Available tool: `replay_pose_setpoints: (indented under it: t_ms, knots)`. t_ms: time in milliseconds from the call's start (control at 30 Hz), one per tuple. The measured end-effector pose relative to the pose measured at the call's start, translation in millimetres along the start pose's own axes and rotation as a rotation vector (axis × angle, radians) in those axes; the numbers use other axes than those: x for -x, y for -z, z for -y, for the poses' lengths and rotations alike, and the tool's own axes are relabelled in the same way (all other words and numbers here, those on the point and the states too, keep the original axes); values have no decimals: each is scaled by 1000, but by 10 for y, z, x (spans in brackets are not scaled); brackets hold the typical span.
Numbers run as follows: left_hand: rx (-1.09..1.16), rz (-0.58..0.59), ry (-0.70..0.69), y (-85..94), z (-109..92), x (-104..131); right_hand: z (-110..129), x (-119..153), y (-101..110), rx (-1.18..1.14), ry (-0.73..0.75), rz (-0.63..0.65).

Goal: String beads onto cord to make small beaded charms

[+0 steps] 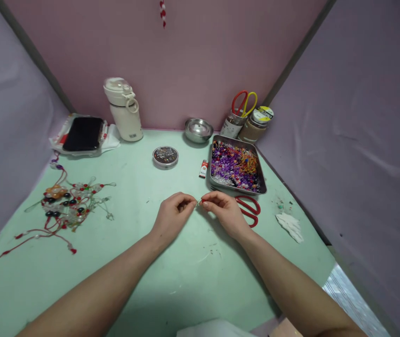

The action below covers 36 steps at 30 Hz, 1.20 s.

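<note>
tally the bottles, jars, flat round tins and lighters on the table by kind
cream bottle with loop handle: 1
jars, one clear with a white label, one brown with a yellow-and-white lid: 2
flat round tin: 1
red-and-white lighter: 1
total: 5

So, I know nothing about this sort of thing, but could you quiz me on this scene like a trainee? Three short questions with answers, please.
1. Multiple choice: what lies just left of the rectangular metal tray full of colourful beads?
A) a cream bottle
B) a small red-and-white lighter-like object
C) a crumpled white tissue

2. True or false: the cream bottle with a loop handle is lying on its side.

3. Fill the gap: the left hand and right hand pinch a small piece, too tiny to name, in their fingers; the scissors lying by the right hand have ____ handles.

Key: 1 B; 2 false; 3 red
</note>
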<state>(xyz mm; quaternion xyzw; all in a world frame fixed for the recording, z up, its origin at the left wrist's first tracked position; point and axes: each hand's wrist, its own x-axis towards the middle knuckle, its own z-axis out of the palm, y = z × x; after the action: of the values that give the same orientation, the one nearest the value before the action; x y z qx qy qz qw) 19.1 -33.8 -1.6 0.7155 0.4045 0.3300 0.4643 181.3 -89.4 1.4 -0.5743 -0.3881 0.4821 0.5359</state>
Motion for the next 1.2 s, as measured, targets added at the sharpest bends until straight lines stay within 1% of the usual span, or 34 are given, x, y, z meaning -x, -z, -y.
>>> replay_pose_setpoints:
  t_ms: [467, 733, 1200]
  knots:
    - [-64, -9, -81, 10, -12, 2, 9, 12, -20, 69, 12, 9]
    - [-65, -17, -94, 4, 13, 1, 8, 13, -19, 100, 18, 1]
    - [-100, -4, -117, 7, -21, 3, -2, 17, -25, 108, 34, -10]
